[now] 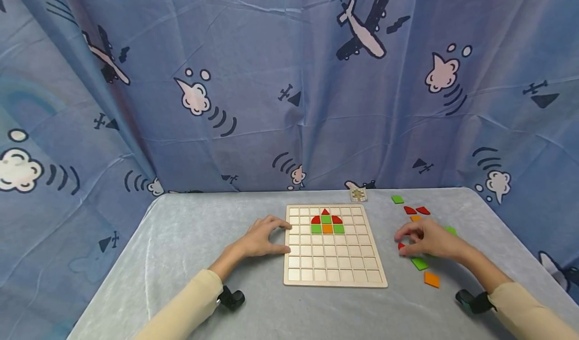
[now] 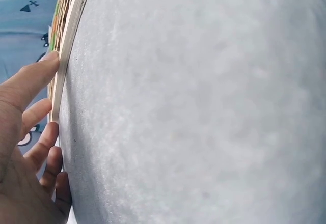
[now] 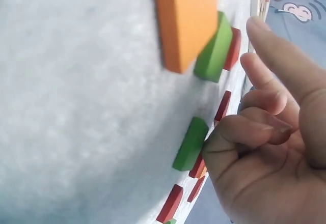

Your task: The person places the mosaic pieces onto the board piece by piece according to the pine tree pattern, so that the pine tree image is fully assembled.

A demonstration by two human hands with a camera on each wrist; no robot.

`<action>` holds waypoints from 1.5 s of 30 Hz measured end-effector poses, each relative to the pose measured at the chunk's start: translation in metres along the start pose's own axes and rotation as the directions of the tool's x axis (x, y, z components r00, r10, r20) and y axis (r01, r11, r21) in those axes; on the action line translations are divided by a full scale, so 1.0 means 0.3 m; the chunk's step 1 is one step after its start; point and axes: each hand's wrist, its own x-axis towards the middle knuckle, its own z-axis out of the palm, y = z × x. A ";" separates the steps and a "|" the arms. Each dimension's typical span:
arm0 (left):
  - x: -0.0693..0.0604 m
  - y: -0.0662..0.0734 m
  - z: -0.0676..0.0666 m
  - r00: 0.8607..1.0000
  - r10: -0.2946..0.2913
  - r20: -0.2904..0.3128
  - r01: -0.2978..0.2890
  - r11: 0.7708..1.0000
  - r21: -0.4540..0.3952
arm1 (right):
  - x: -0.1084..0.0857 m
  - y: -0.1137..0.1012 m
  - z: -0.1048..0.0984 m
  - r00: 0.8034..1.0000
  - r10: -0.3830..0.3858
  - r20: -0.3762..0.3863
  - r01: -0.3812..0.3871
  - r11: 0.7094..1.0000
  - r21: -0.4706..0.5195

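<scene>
A pale wooden board [image 1: 335, 263], ruled into a grid of small cells and bordered by a plain rim, was observed flat on a grey table [image 1: 398, 315]. Near its far side a stepped figure had been formed: a red triangle [image 1: 324, 212] at the top, a green square [image 1: 325, 219] flanked by two curved red pieces [image 1: 315, 220], and beneath them an orange square [image 1: 327, 228] between two green ones. The board's left edge was touched by the left hand [image 1: 263, 237], its thumb and fingers spread. The right hand [image 1: 433, 239] was held low over the loose pieces, thumb and forefinger parted about a small red piece [image 1: 401, 246]; contact could not be determined. A loose green piece [image 1: 419, 263] and an orange one [image 1: 431, 279] were noted nearby.
</scene>
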 end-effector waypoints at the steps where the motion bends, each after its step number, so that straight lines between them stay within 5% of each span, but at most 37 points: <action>1: 0.000 0.001 0.000 1.000 0.000 0.001 0.000 1.000 0.000 | -0.001 0.000 0.002 1.000 -0.001 0.005 0.001 1.000 0.005; 26: 0.002 0.001 -0.001 1.000 0.008 -0.003 -0.008 1.000 0.012 | -0.014 -0.004 0.017 1.000 -0.019 -0.019 0.020 0.999 0.027; 35: 0.003 0.002 -0.001 1.000 0.009 -0.003 -0.009 1.000 0.011 | -0.015 -0.007 -0.012 0.997 -0.053 0.063 0.045 0.991 0.122; 45: 0.003 -0.001 0.002 1.000 0.009 -0.002 -0.009 1.000 0.004 | 0.003 -0.020 -0.023 1.000 -0.009 -0.016 0.010 0.994 0.111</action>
